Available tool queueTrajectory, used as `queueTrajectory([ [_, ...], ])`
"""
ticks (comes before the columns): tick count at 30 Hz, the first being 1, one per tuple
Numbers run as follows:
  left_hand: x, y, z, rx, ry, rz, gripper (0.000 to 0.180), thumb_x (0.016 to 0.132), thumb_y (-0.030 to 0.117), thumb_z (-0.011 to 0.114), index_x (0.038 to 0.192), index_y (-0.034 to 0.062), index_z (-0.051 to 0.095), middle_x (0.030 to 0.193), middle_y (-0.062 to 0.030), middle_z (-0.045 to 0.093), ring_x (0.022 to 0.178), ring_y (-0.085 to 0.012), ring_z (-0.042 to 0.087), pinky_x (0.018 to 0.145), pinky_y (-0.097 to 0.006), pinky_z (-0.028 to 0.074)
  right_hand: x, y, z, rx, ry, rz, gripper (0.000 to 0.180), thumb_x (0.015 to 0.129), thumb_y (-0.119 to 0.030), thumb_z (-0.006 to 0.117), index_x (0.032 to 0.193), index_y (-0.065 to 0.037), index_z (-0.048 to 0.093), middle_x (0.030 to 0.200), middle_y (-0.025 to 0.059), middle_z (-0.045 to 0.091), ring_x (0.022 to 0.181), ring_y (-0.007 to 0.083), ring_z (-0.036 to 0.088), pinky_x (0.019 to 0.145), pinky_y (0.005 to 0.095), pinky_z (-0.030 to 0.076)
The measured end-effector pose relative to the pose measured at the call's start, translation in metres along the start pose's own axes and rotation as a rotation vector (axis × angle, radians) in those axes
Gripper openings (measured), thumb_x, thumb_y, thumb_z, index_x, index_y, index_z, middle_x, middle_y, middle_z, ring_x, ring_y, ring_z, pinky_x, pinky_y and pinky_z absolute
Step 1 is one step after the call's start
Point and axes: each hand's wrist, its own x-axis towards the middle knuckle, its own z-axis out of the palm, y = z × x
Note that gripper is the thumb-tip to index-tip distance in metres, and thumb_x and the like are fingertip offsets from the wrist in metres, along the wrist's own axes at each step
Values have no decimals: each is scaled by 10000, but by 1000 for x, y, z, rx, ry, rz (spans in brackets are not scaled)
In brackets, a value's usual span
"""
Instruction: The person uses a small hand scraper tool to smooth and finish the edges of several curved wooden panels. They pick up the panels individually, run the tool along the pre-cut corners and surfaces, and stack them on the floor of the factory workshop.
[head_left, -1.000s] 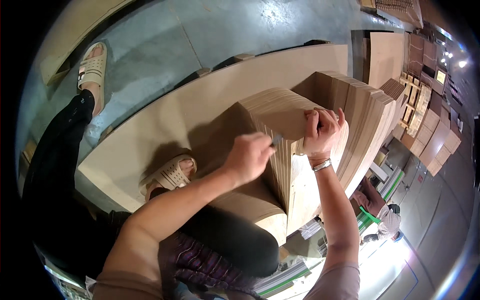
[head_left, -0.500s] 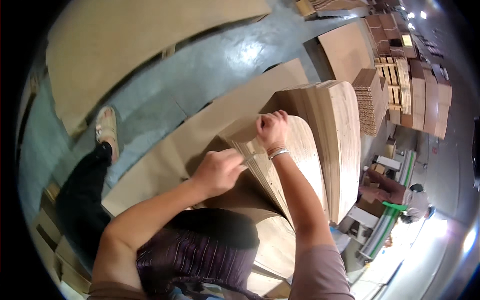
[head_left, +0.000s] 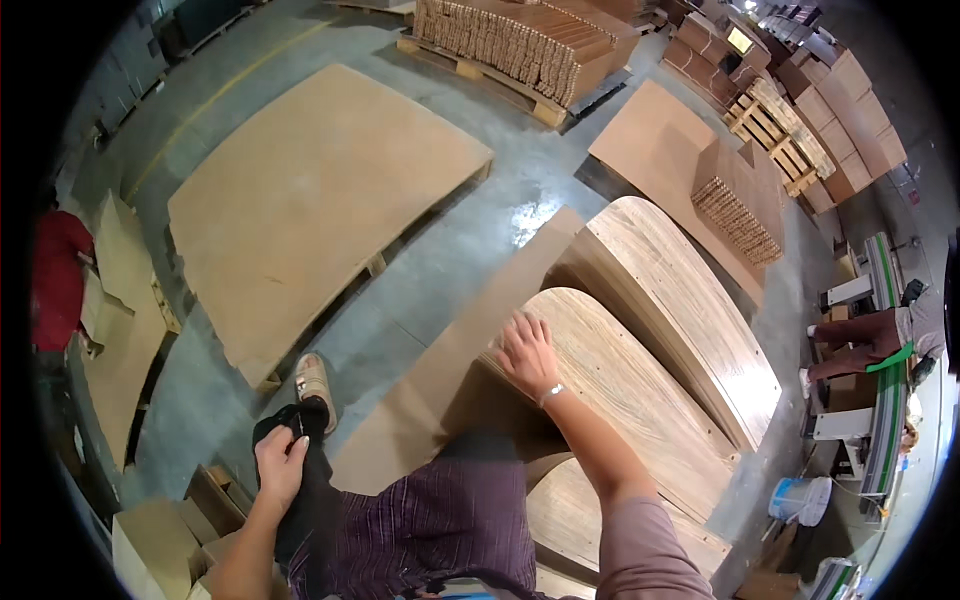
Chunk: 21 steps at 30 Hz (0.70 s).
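My right hand (head_left: 528, 355) lies with fingers spread on the rounded end of a stack of wood-grain panels (head_left: 610, 385). A silvery bracelet (head_left: 550, 395) circles that wrist. Away to the left, over my dark trouser leg, my left hand (head_left: 281, 462) is closed; a thin pale bit shows at its fingers, too small to name. Beyond the first stack stands a taller stack of similar round-ended panels (head_left: 680, 300). Nearer to me, a third stack of panels (head_left: 590, 515) is partly covered by my right arm.
A brown sheet-topped pallet (head_left: 320, 210) is at the left, with my sandalled foot (head_left: 312, 385) near its corner. Cardboard sheets (head_left: 120, 350) lie by a person in red (head_left: 60, 265). Bundled cardboard (head_left: 500, 45) stands behind. At right, another person (head_left: 875, 345) is beside a green-edged conveyor (head_left: 885, 270).
My left hand has drawn back from the panel stack to beside my leg. The right hand has gone from curled to spread on the panel. The view has shifted, showing more floor and pallets.
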Motion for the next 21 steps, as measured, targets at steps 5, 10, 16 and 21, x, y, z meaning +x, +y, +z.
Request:
queueTrajectory([
  [5, 25, -1, 8, -90, 14, 47, 279, 781, 21, 651, 668, -32, 401, 620, -135, 387, 549, -241, 386, 523, -348, 345, -45, 9, -22, -58, -173, 5, 608, 847, -355, 611, 1374, -112, 425, 1466, 144, 368, 1354, 352, 322, 1111, 549, 227],
  [10, 223, -12, 108, -176, -285, 228, 287, 881, 189, 602, 738, -21, 469, 679, -191, 466, 620, -345, 459, 582, -421, 385, -51, 15, -21, -80, -302, 76, 687, 838, -339, 609, 1444, -130, 362, 1516, 130, 315, 1398, 339, 276, 1126, 546, 200],
  [16, 453, 12, 236, -25, -231, 627, 227, 872, 205, 578, 804, -9, 547, 849, -201, 583, 817, -390, 559, 702, -474, 434, -30, 15, -14, -94, -476, 90, 743, 781, -288, 666, 1443, -139, 364, 1517, 139, 312, 1400, 354, 277, 1119, 569, 205],
  [21, 435, -38, 221, 47, -427, 653, 236, 874, 207, 589, 759, 9, 530, 791, -187, 562, 782, -397, 552, 680, -490, 428, -37, 24, -16, -154, -527, 135, 747, 737, -281, 689, 1415, -152, 405, 1510, 139, 323, 1395, 362, 287, 1120, 578, 208],
])
